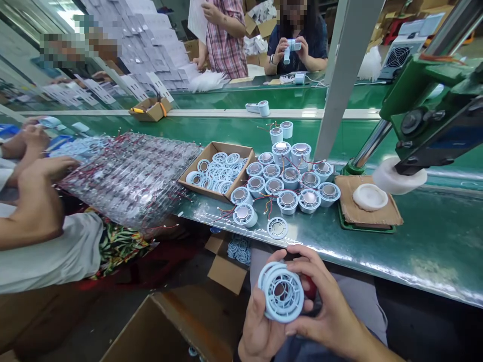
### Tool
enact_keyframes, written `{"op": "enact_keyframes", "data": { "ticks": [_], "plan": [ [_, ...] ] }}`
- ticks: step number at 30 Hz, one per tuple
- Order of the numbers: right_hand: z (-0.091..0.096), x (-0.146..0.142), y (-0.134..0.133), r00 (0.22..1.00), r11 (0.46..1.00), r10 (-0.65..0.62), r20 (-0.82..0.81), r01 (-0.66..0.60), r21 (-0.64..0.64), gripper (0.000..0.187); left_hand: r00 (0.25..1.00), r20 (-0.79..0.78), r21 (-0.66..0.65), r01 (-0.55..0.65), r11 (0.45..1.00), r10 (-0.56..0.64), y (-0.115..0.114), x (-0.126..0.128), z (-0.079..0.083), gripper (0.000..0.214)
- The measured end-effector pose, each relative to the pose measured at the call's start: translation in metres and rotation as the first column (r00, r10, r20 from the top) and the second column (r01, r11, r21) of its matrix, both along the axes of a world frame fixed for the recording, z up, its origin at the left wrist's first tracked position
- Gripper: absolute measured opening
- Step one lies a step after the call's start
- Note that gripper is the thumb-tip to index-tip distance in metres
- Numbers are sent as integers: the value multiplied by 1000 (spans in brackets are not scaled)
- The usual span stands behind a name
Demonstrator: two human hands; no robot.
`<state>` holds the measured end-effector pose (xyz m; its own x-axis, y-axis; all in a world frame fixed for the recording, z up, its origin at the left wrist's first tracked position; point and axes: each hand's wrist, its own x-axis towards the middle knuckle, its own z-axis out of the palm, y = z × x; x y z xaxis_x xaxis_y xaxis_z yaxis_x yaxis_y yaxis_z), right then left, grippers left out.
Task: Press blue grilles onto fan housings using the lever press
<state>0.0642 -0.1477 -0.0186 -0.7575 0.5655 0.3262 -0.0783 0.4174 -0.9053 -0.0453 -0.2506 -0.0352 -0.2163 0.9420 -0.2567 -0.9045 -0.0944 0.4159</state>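
Over my lap, at the table's front edge, I hold a small stack of light-blue plastic ring grilles [272, 296]. My left hand [258, 322] is closed around them from the left and below. My right hand [326, 296] grips their right side, with the fingers at the top and the thumb underneath. Through the open centres, several rings show one behind another. A single flat grille with a pale centre [277, 228] lies on the table edge just beyond my hands. Behind it stand several light-blue round housings [288, 200] with silver discs and red wires.
A cardboard tray of rings [241, 192] sits left of the housings. Clear plastic trays with wires [139, 176] lie further left, beside a co-worker's arm [32, 201]. A green press [415, 110] stands at right. Below are open cardboard boxes [226, 274]. Two people are across the table.
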Motion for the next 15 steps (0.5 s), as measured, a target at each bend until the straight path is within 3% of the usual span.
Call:
{"op": "enact_keyframes", "data": {
  "ticks": [3, 10, 15],
  "plan": [
    [0, 1, 2, 1000, 1000, 8, 0, -8, -12, 62, 999, -39, -67, 11, 998, -14, -3, -1, 4, 68],
    [-1, 5, 1, 999, 993, 42, 0, -42, -110, 65, 991, -116, -177, -85, 980, 65, -5, 4, 18, 78],
    [6, 8, 0, 997, 977, 75, 2, -73, -202, 63, 987, -139, -168, -100, 981, 77, -3, 5, 24, 68]
  ]
}}
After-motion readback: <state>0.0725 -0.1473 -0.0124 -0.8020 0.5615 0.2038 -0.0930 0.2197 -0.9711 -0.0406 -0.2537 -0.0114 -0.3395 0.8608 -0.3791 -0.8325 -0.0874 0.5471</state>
